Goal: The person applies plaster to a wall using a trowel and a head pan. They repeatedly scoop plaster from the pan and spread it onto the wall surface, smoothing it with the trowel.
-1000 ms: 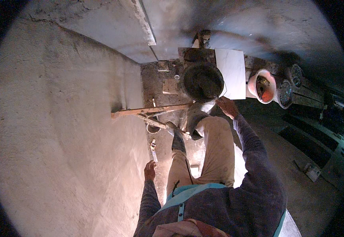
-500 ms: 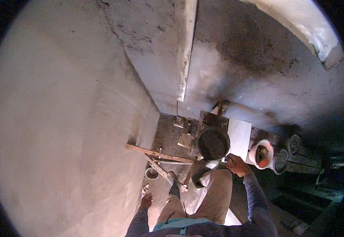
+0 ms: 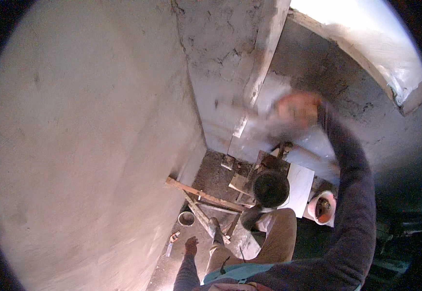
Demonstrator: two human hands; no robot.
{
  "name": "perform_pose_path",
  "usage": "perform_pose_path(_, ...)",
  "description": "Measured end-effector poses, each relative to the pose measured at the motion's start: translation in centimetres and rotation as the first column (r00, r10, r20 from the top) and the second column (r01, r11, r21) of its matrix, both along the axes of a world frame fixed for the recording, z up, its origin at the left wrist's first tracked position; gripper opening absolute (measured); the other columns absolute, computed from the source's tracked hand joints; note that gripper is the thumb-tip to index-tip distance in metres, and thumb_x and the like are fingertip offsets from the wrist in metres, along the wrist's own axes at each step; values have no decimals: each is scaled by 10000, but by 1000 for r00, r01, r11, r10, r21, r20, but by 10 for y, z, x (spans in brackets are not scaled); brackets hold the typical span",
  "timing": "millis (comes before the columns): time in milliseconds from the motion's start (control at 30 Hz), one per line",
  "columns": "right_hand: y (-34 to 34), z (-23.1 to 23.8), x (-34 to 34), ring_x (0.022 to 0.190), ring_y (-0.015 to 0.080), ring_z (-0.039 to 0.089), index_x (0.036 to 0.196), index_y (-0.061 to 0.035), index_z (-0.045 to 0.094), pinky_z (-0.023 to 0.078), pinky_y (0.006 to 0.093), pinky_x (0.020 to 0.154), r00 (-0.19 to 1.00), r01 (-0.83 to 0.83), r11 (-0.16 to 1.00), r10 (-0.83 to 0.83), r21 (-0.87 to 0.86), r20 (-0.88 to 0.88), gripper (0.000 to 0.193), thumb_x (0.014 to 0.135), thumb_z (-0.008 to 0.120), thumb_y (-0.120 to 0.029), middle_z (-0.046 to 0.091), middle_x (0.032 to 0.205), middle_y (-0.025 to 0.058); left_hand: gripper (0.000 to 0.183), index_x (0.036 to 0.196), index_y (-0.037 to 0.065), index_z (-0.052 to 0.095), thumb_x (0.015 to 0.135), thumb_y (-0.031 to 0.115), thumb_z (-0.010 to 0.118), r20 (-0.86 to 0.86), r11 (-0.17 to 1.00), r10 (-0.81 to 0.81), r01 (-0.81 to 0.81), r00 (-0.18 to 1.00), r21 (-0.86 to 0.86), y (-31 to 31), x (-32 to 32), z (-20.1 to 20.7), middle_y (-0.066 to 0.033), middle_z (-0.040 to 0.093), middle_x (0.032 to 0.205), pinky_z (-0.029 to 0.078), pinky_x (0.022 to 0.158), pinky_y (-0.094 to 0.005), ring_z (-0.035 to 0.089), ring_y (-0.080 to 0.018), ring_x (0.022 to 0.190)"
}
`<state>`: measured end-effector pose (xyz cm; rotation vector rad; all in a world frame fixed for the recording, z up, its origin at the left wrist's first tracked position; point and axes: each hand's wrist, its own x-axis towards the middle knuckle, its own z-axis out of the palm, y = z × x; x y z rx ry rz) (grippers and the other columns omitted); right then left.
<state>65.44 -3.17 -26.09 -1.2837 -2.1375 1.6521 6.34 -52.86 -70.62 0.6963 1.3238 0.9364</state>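
Note:
My right hand is raised before the grey rough wall, its arm stretched out. Motion smears it, though it looks curled into a fist. A blurred streak reaches leftward from it, too smeared to name. Below stands a dark round bucket with dark contents, beside a white board. Low at my left side hangs my left hand, its fingers slightly apart and holding nothing. A bottle with an orange part is nearest to it, on the floor by the left wall.
A smooth plastered wall rises on the left. A pale upright batten runs down the wall ahead. Wooden trestle bars stand by my feet, near a small bucket. A white bucket sits right. A bright opening is upper right.
My right hand has risen from beside the dark bucket to the wall ahead. The whole view has shifted somewhat, with the scene lower and further right. My left hand still hangs low.

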Motion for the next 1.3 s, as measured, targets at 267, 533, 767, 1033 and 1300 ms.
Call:
perform_pose_path(267,-10,96,-17,764,143,628,1104,-68,644,516,319,614,833,295,752,-505,589,227,374,1031,558,-424,608,820,1,349,1357,33,577,1013,90,560,-132,932,-44,-7,990,-361,-93,7,18,-162,653,1336,589,963,-511,676,-340,1145)
perform_pose_path(533,30,-54,-70,825,386,737,1212,-7,578,611,475,620,476,-429,231,-763,873,436,275,969,553,-133,681,1055,194,355,1319,31,609,999,182,601,-149,866,166,-217,975,-451,-110,1,24,-174,661,1314,599,898,-577,666,-386,1141)
perform_pose_path(767,33,2,-46,901,428,723,1190,4,640,611,521,760,339,-178,349,-856,920,391,291,996,521,-178,692,1058,240,324,1277,27,607,1019,217,560,222,894,411,-344,884,-286,-51,-17,0,-170,656,1331,587,909,-523,674,-355,1113)
perform_pose_path(1033,3,-28,-63,1045,480,664,1190,22,578,567,582,817,409,-22,296,-869,955,278,367,1035,544,-309,670,1118,269,380,1311,28,607,1003,238,531,82,928,278,-245,957,-280,-42,-11,-6,-167,661,1317,577,916,-522,670,-351,1122)
perform_pose_path(1300,72,-115,-97,1007,456,689,1113,23,583,588,575,781,494,223,354,-844,908,208,357,1040,561,-326,679,1117,254,316,1273,22,619,980,138,638,-11,907,152,-144,988,-395,-73,-13,0,-153,673,1263,603,857,-453,688,-303,1065)
